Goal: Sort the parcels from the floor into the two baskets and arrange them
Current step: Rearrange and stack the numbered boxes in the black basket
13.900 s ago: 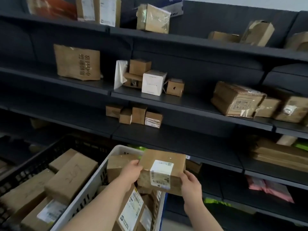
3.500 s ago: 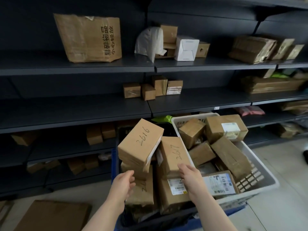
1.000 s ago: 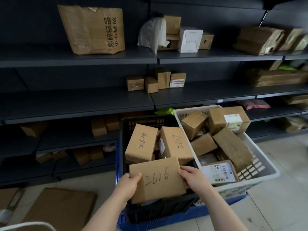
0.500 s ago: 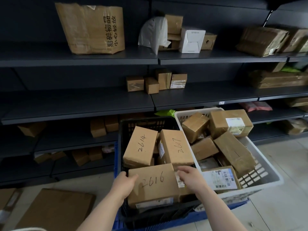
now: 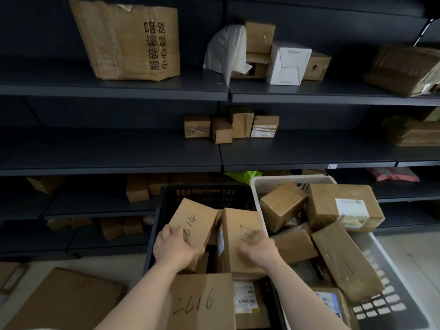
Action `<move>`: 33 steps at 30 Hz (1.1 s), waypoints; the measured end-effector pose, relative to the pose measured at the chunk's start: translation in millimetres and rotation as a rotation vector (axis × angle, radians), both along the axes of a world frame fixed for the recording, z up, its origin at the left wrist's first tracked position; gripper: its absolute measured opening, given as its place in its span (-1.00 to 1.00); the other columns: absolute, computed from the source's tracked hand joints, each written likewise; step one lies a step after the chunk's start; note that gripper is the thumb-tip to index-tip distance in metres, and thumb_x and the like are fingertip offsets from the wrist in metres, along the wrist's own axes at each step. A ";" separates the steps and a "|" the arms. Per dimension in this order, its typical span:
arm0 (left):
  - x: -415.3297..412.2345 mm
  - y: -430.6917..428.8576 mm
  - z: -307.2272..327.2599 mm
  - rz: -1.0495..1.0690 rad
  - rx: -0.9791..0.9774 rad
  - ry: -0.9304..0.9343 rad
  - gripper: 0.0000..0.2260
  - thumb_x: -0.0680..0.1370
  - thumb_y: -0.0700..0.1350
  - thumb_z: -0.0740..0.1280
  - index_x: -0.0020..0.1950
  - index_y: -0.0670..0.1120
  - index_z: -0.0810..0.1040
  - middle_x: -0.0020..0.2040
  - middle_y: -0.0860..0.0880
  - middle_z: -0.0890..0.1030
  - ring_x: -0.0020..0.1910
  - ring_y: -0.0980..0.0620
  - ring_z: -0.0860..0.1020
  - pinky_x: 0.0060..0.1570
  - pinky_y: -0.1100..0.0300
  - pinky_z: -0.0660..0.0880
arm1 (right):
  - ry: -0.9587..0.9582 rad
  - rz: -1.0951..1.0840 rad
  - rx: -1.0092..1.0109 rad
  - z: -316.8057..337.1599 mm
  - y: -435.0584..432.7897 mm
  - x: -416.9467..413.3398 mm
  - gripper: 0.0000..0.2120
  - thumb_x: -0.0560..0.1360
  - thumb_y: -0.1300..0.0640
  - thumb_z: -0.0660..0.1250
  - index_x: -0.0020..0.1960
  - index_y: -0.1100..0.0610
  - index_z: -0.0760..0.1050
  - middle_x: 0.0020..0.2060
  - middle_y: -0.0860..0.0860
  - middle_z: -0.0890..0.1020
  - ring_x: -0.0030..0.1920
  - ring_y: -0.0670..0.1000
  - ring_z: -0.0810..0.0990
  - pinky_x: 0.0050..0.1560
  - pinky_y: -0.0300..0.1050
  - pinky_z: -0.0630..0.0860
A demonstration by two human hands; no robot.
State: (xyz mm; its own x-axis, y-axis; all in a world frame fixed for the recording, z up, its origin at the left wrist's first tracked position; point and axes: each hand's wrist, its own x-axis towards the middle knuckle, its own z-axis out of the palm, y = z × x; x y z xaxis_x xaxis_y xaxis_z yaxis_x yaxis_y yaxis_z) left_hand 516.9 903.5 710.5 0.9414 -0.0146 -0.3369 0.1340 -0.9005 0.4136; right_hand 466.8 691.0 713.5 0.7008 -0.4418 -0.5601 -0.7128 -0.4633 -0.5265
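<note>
Arranging step, I'd say: most parcels are in baskets, and I'm squaring up the row in the black basket.

Left hand is on the near-left end of the 2614 parcel. Its fingers are curled over the top face and the thumb is tucked at the near edge, so it reads as a grip, not a flat push. The parcel sits tilted, far end up, in the far-left part of the basket.

Right hand lies palm-down on the second parcel, just right of 2614, with fingers loosely spread on the top face and nothing pinched. Both forearms come in from the near edge and the wrists are fairly straight.

The 2616 parcel lies flat at the near end of the same basket, under my forearms.

To do it well, I'd:
- lower 2614's far end until it lies flat
- steady the second parcel with the flat right palm so the two stay side by side
- keep the written numbers facing up
- avoid shoving anything over the rim

The white basket touches the black one on the right and its parcels are heaped at loose angles, so it probably needs tidying later. A flat cardboard piece lies on the floor near left. Shelves with more boxes stand behind.
</note>
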 end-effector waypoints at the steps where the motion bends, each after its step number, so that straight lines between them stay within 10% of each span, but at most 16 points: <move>1: 2.0 -3.0 -2.8 -0.019 0.060 -0.009 -0.13 0.37 0.30 0.40 0.55 0.07 0.08 0.56 -0.09 0.02 0.51 -0.18 0.06 0.47 -0.08 0.14 | 0.014 0.033 -0.027 -2.5 -0.3 2.7 -0.01 0.35 -0.25 0.47 0.58 -0.01 0.01 0.46 0.16 0.23 0.44 0.22 0.26 0.41 0.10 0.35; 7: 4.0 -5.7 -14.6 0.000 0.133 -0.022 0.03 0.28 0.33 0.43 0.55 0.17 -0.12 0.54 -0.16 0.02 0.50 -0.20 0.07 0.46 -0.13 0.07 | 0.058 0.151 -0.122 -12.6 6.9 9.4 0.20 0.23 -0.36 0.47 0.57 -0.07 -0.23 0.49 0.20 0.04 0.51 0.24 0.02 0.50 0.13 0.12; 17: 39.3 8.5 16.9 0.301 0.014 -0.017 0.01 0.21 0.31 0.47 0.53 0.15 0.01 0.42 -0.16 0.25 0.36 -0.20 0.27 0.35 -0.11 0.24 | -0.127 -0.013 -0.100 14.4 -19.3 40.3 0.06 0.28 -0.27 0.44 0.55 -0.10 -0.13 0.45 0.24 0.12 0.43 0.29 0.13 0.45 0.18 0.18; 33: 39.2 9.5 15.3 0.182 0.071 0.080 0.02 0.20 0.38 0.42 0.53 0.13 0.03 0.40 -0.13 0.28 0.33 -0.16 0.29 0.29 -0.05 0.28 | -0.025 0.133 -0.180 23.6 -8.0 31.8 0.08 0.29 -0.27 0.45 0.57 -0.09 -0.15 0.45 0.21 0.11 0.43 0.26 0.14 0.44 0.16 0.21</move>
